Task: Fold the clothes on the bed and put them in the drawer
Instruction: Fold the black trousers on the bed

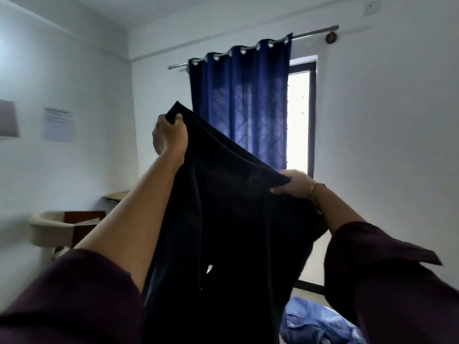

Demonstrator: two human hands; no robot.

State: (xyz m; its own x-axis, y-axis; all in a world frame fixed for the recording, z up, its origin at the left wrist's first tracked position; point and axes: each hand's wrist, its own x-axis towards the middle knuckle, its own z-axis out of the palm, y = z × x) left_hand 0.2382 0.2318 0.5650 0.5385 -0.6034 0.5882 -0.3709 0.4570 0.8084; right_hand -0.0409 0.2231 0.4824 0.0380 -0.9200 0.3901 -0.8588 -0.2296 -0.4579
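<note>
You hold a large dark navy cloth garment (223,232) up in the air before a blue eyelet curtain (241,100). Your left hand (169,135) grips its upper corner, raised higher; your right hand (295,183) pinches the opposite corner, lower. Crumpled blue denim clothing (320,324) lies below right.
</note>
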